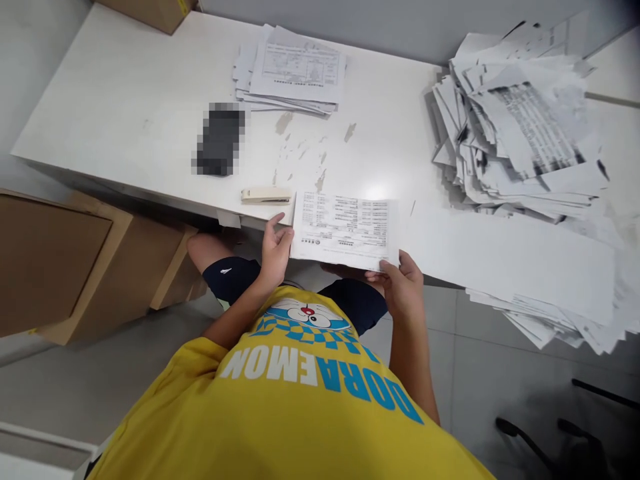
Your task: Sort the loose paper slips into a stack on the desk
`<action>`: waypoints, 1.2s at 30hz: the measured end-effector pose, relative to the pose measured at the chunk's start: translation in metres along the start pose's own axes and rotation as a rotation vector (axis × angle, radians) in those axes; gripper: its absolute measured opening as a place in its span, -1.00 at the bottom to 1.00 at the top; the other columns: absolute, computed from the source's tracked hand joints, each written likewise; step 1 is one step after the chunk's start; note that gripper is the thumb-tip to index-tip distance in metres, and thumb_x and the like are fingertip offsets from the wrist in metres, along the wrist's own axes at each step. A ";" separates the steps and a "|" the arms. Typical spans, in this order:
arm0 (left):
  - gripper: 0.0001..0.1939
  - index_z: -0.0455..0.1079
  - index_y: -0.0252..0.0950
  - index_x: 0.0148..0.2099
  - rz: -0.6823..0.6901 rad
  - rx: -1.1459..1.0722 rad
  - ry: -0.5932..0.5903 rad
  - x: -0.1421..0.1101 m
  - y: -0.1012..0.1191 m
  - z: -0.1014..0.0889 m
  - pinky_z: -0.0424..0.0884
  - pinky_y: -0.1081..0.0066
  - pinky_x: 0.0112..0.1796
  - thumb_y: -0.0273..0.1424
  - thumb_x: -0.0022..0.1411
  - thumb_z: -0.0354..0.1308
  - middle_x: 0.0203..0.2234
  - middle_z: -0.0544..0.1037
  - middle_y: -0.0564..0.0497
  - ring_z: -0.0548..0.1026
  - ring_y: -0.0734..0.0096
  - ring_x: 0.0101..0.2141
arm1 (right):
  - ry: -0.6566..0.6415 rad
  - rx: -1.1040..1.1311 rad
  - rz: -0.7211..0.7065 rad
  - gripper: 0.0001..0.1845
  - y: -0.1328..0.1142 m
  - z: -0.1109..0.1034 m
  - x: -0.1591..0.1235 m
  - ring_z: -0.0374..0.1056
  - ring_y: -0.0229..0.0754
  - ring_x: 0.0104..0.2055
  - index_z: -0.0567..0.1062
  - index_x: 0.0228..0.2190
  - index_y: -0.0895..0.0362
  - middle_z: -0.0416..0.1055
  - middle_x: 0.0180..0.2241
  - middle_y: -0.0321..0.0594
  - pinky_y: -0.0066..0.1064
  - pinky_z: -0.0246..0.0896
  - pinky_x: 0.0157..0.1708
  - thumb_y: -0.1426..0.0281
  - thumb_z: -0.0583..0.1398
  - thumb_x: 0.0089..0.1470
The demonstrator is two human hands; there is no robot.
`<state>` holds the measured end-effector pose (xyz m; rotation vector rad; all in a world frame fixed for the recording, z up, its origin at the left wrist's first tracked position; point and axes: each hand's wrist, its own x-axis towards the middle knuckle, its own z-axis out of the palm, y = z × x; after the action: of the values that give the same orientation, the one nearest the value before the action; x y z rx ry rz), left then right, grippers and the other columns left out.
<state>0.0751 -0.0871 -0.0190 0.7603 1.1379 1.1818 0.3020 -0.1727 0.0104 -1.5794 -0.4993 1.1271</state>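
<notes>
Head camera: the right hand point(403, 283) pinches the near right corner of the printed paper point(345, 223), thumb on top, maybe to keep it still. The left hand point(279, 250) is at the paper's left side; I can't tell if it grips. The paper pokes over the near edge of the desk point(125, 120), probably letting fingers get underneath. The stapler point(266, 195) sits just past the left hand, easy to reach. The big paper pile point(520, 147) is farther right, perhaps to stay unmixed.

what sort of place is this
Probably an office or paperwork area: loose printed sheets are heaped on a white desk, a stapler lies near its edge, and cardboard boxes stand beside it.
</notes>
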 end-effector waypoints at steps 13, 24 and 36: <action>-0.60 0.44 -0.18 0.09 0.656 0.629 0.107 0.016 0.030 -0.031 0.40 0.21 0.05 -0.09 0.36 0.04 -0.11 0.52 -0.13 0.50 0.20 -0.08 | -0.129 0.005 0.029 -0.54 0.002 0.018 0.024 0.44 -0.22 -0.56 0.49 -0.16 0.09 0.55 -0.41 -0.29 -0.39 0.39 -0.58 0.26 0.36 -0.16; -0.54 0.57 -0.16 0.00 0.711 0.867 0.012 0.069 0.019 -0.030 0.02 0.03 0.26 0.00 0.23 0.11 -0.03 0.53 -0.16 0.32 -0.04 0.12 | -0.114 0.042 0.020 -0.54 0.006 0.021 0.026 0.39 -0.25 -0.60 0.45 -0.18 0.06 0.51 -0.50 -0.37 -0.35 0.42 -0.52 0.20 0.33 -0.16; -0.50 0.60 -0.12 -0.11 0.610 0.760 -0.027 0.086 0.006 -0.043 0.02 -0.02 0.24 -0.06 -0.13 0.36 -0.11 0.57 -0.19 0.33 -0.20 0.12 | 0.049 -0.493 -0.449 -0.57 -0.039 0.011 0.031 0.49 -0.08 -0.33 0.48 -0.03 0.02 0.57 -0.23 -0.17 -0.22 0.47 -0.32 0.16 0.22 0.06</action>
<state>0.0307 -0.0067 -0.0495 1.7936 1.3921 1.2059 0.3164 -0.1295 0.0339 -1.7807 -1.0995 0.6460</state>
